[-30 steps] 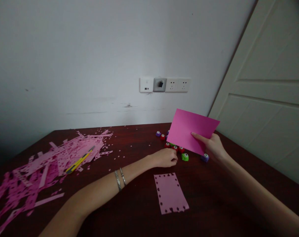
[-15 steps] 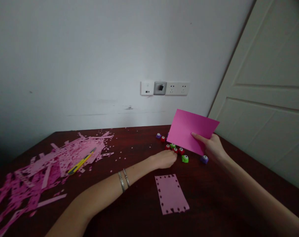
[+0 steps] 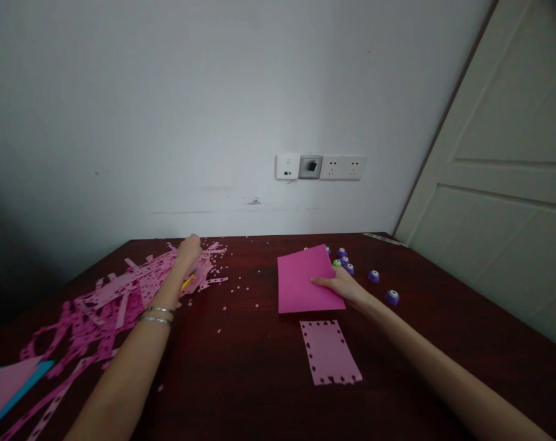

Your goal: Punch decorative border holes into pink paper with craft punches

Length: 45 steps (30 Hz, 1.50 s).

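My right hand (image 3: 345, 285) grips a bright pink sheet of paper (image 3: 308, 278) by its right edge, tilted above the table, with the thumb on top. It partly covers a group of small craft punches: a green one (image 3: 337, 263) and several purple ones (image 3: 345, 261). My left hand (image 3: 189, 248) is closed over the far end of a heap of punched pink paper strips (image 3: 135, 282); what its fingers hold, if anything, is hidden. Below its wrist shows part of a yellow utility knife (image 3: 187, 283). A pale pink card (image 3: 330, 352) with punched edges lies flat before me.
Pink and blue sheets (image 3: 11, 386) are at the left front. Small paper bits are scattered over the dark wooden table (image 3: 241, 367). A wall with sockets (image 3: 342, 168) stands behind, a white panelled door (image 3: 498, 184) at right. Single purple punches (image 3: 392, 297) sit farther right.
My left hand has swung from the punches to the far left, over the strips. My right hand has brought the pink sheet left and lower, nearer the punched card. The view has shifted left.
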### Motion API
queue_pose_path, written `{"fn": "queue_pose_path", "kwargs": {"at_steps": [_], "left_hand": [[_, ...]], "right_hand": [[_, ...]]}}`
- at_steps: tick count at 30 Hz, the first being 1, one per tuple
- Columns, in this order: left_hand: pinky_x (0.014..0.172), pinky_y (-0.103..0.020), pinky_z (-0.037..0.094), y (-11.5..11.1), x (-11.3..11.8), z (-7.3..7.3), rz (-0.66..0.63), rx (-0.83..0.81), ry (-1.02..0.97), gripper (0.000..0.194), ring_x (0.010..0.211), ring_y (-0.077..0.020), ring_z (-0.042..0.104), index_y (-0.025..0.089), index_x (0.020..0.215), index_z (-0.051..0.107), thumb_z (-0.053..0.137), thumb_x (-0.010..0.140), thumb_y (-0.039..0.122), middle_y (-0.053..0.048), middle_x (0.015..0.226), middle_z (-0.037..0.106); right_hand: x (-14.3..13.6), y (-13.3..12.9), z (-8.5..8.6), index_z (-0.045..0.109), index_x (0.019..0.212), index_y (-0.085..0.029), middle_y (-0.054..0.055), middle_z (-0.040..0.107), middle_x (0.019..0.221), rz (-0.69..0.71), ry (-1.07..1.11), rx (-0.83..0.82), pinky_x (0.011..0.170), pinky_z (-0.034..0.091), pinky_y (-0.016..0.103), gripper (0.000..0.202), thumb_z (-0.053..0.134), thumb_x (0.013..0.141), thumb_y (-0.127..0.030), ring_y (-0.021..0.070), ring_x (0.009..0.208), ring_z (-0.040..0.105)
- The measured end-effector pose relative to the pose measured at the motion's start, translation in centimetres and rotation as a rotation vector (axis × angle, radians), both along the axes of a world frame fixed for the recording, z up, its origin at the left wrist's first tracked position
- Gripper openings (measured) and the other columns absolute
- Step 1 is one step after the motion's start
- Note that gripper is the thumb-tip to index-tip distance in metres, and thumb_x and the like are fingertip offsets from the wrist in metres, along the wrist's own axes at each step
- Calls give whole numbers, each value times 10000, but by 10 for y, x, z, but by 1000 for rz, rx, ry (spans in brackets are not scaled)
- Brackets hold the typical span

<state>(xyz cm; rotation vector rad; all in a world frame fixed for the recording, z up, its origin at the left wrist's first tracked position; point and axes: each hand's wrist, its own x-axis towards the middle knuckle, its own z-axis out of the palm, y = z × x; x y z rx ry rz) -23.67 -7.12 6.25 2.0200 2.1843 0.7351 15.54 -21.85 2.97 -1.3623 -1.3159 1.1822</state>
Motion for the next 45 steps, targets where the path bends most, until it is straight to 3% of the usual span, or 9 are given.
{"fn": "queue_pose_path", "kwargs": {"at_steps": [4, 8, 11, 14, 17, 27, 34, 39, 45], "left_hand": [[832, -480, 387, -2, -17, -1, 141, 78, 86, 203, 1075, -374, 466, 57, 933, 515, 536, 732, 84, -204, 1050, 553], [850, -418, 408, 3, 10, -3, 50, 123, -20, 258, 1029, -313, 521, 71, 997, 535, 548, 770, 195, -185, 1023, 578], [840, -369, 429, -6, 52, -2, -204, 120, -494, 438, 953, -239, 570, 76, 1123, 491, 551, 793, 357, -161, 1023, 597], [825, -342, 446, -31, 98, -6, -625, -70, -968, 502, 935, -193, 586, 125, 1189, 466, 561, 781, 401, -143, 1067, 604], [824, -333, 452, -55, 134, -16, -829, -217, -1066, 524, 909, -203, 594, 103, 1112, 545, 686, 673, 352, -144, 1027, 629], [739, -327, 472, -62, 156, -60, -658, -238, -1224, 340, 736, -187, 614, 94, 848, 631, 716, 585, 291, -67, 803, 676], [711, -282, 457, -68, 167, -62, -583, -101, -1171, 222, 740, -168, 597, 119, 831, 620, 544, 737, 305, -46, 799, 668], [642, -274, 443, -73, 161, -52, -539, -66, -778, 165, 686, -175, 585, 110, 790, 614, 485, 717, 183, -43, 740, 649], [687, -278, 446, -85, 158, -56, -603, -124, -379, 185, 781, -207, 608, 136, 817, 613, 515, 665, 96, -69, 828, 656]], "right_hand": [[-30, 15, -14, 642, 766, -115, 96, 690, 783, 78, 46, -40, 561, 509, 286, 176, 687, 642, -232, 183, 629, 628], [-43, 25, -18, 647, 775, -107, 97, 692, 788, 91, 80, -1, 584, 510, 303, 220, 693, 646, -280, 191, 639, 631], [-45, 31, -14, 645, 874, -116, 93, 693, 859, 24, 105, 137, 647, 515, 334, 332, 675, 667, -374, 204, 702, 639], [-45, 37, -9, 650, 900, -109, 96, 691, 883, -53, 61, 288, 710, 504, 352, 395, 671, 659, -421, 217, 750, 640], [-47, 41, -11, 659, 884, -102, 100, 694, 879, -43, 24, 343, 760, 490, 365, 409, 676, 647, -435, 228, 787, 638], [-37, 36, -32, 539, 1013, -167, 78, 639, 1049, -6, 96, 372, 854, 454, 333, 359, 610, 687, -299, 211, 963, 590], [-45, 33, -35, 500, 1074, -169, 79, 586, 1095, -143, -199, 494, 907, 400, 319, 313, 423, 800, -299, 194, 1008, 537], [-41, 26, -24, 591, 948, -124, 73, 646, 869, -61, -338, 413, 717, 464, 323, 260, 485, 749, -254, 199, 766, 584], [-35, 13, -22, 653, 877, -112, 68, 667, 751, 10, -490, 349, 588, 441, 277, 220, 572, 682, -171, 185, 642, 580]]}}
